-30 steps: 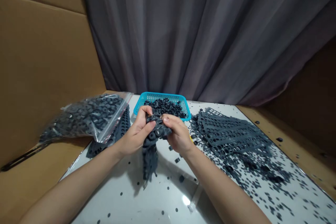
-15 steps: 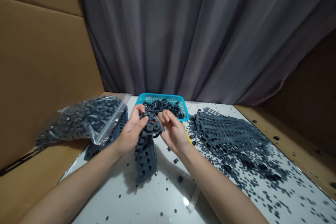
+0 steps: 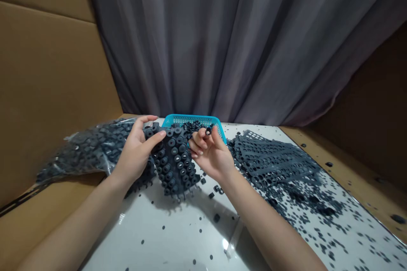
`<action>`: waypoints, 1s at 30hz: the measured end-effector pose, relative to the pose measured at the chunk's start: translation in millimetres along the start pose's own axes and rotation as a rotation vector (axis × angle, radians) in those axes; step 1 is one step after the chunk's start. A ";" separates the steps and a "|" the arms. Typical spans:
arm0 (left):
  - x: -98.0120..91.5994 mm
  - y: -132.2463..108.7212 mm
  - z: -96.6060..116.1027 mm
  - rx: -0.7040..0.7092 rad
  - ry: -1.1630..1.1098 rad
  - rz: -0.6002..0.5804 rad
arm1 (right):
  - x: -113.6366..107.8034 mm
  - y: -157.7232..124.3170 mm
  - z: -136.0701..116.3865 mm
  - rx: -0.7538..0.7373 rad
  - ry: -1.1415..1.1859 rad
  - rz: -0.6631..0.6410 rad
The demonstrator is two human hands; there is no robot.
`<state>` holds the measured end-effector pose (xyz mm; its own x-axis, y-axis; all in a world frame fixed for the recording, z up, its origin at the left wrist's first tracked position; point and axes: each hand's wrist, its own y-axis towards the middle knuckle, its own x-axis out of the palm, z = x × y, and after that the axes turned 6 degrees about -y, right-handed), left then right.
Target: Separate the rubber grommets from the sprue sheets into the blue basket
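My left hand (image 3: pixel 135 152) grips the upper left edge of a dark grey rubber sheet (image 3: pixel 173 161) studded with small rings, holding it spread out above the glossy table (image 3: pixel 178 237). My right hand (image 3: pixel 211 154) is at the sheet's right edge, with a small rubber ring (image 3: pixel 208 131) pinched between its fingertips. Right behind both hands stands a blue basket (image 3: pixel 190 119) holding loose rings.
A clear plastic bag (image 3: pixel 85 150) full of rings lies at the left on cardboard. A pile of emptied perforated sheets (image 3: pixel 273 161) lies at the right, with small scraps scattered over the table. A grey curtain hangs behind.
The sheet was bunched and hanging narrow between both hands; now it is spread wide. My left hand moved left, and my right hand came off with a ring.
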<state>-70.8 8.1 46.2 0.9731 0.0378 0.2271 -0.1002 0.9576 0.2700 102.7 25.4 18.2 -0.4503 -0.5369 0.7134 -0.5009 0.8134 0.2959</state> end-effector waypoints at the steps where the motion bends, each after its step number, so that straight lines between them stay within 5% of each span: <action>1: -1.0 -0.9 1.2 0.015 0.028 -0.012 | 0.4 0.2 -0.1 0.005 0.015 0.019; 8: -1.6 -5.3 0.1 0.060 0.200 -0.049 | 7.0 0.1 -0.7 0.004 0.056 0.184; 21: -1.8 -4.6 -3.6 0.035 0.319 -0.040 | 7.1 1.1 -6.1 -0.028 -0.184 0.253; 24: -1.5 -5.1 -7.0 0.033 0.367 -0.056 | -19.8 10.5 -13.1 -0.084 -0.518 0.356; 27: 2.3 -7.4 -9.7 -0.032 0.373 -0.117 | -64.3 20.9 -23.6 -0.273 -1.220 0.469; 30: 7.4 -9.3 -11.2 -0.054 0.399 -0.137 | -97.2 25.0 -31.6 -0.162 -1.849 0.438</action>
<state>-60.3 2.7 34.9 0.9816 0.0066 -0.1908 0.0364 0.9746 0.2210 157.3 105.0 -23.7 -0.6764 0.2382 -0.6969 -0.1343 0.8905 0.4347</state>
